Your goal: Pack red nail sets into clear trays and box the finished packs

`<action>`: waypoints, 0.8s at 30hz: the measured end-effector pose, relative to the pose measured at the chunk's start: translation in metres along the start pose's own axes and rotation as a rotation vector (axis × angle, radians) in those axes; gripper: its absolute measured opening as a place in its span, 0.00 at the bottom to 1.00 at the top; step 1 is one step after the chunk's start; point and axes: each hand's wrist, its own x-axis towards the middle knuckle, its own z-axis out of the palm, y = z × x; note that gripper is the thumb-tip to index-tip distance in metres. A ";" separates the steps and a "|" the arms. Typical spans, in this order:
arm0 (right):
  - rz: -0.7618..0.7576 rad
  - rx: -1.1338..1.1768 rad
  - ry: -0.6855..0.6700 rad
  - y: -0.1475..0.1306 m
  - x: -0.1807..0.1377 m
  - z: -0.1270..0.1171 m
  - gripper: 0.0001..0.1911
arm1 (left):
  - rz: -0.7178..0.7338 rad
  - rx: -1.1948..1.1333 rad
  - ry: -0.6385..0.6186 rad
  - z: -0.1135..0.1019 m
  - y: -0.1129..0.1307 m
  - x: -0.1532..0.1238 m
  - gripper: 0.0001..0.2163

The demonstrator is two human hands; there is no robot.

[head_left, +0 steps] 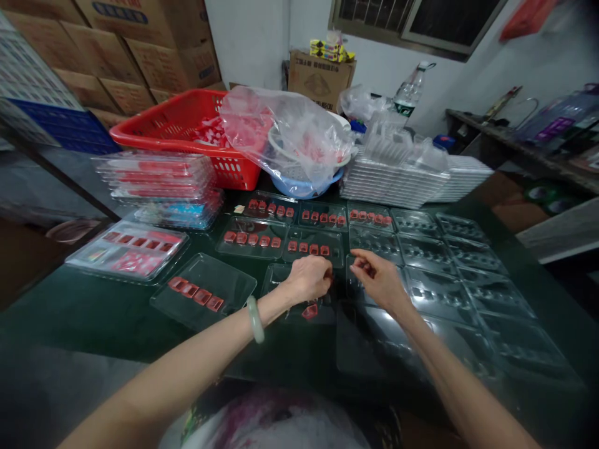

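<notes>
My left hand (309, 279), with a pale green bangle on its wrist, is curled shut over a clear plastic blister tray (281, 277) near the table's front middle; what its fingers hold is hidden. A small red piece (309, 311) lies in that tray just below the hand. My right hand (380, 279) is beside it, fingers pinched together over the neighbouring clear tray (358, 290); whatever it pinches is too small to name. Trays behind them (253, 238) hold rows of small red pieces.
A red basket (187, 128) and a plastic bag of red pieces in a blue basin (299, 140) stand at the back. Stacks of clear trays (397, 181) sit at the back right, filled packs (159, 181) at the left. Empty trays (449, 268) cover the right side.
</notes>
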 end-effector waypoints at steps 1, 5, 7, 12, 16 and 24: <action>0.017 0.038 0.020 -0.001 -0.007 0.002 0.16 | -0.011 -0.049 0.003 -0.002 -0.002 0.001 0.06; 0.025 0.046 0.049 -0.017 -0.025 0.017 0.17 | -0.082 -0.314 -0.026 -0.009 -0.001 0.001 0.06; -0.003 0.042 0.057 -0.026 -0.027 0.023 0.14 | -0.132 -0.442 -0.025 -0.012 0.003 -0.001 0.07; -0.011 0.153 0.102 -0.036 -0.021 0.026 0.07 | -0.209 -0.701 0.024 -0.012 0.009 -0.009 0.06; 0.064 0.337 0.092 -0.036 -0.020 0.022 0.06 | -0.227 -1.048 0.006 -0.007 0.004 -0.013 0.07; 0.040 0.326 0.022 -0.018 -0.003 0.007 0.07 | -0.334 -1.121 -0.112 -0.006 0.002 -0.010 0.08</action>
